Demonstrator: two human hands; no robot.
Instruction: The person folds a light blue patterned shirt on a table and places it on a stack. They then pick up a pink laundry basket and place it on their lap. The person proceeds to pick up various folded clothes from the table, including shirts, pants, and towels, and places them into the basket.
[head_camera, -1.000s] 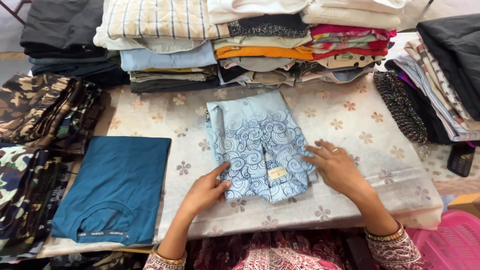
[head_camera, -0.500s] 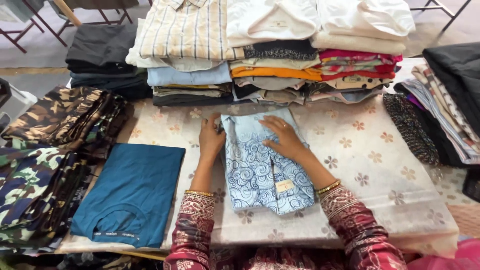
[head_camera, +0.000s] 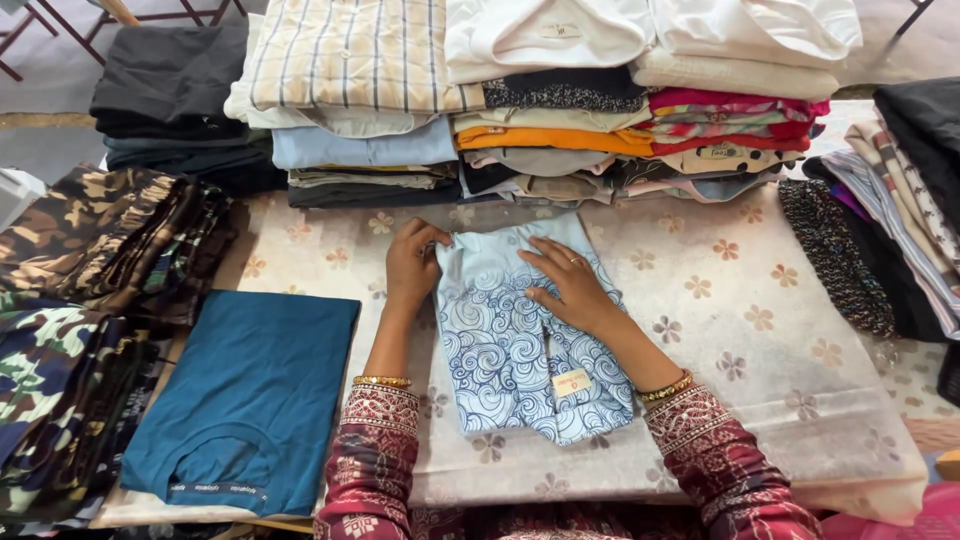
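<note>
Folded light-blue swirl-print garment (head_camera: 520, 340) lying on floral tablecloth (head_camera: 740, 300), between forearms. Left hand (head_camera: 412, 265) pinching its top-left corner; right hand (head_camera: 570, 285) pressing flat, fingers spread, on upper half. Teal T-shirt (head_camera: 250, 400) lying beside.

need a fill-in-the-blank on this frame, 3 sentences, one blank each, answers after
1. The left hand grips the far left corner of the folded light blue garment, which bears a ____ pattern.
2. The right hand lies flat on ____ of that garment.
3. Left of the garment lies a folded ____ shirt on the floral cloth.

Missing words: swirl; top; teal
</note>
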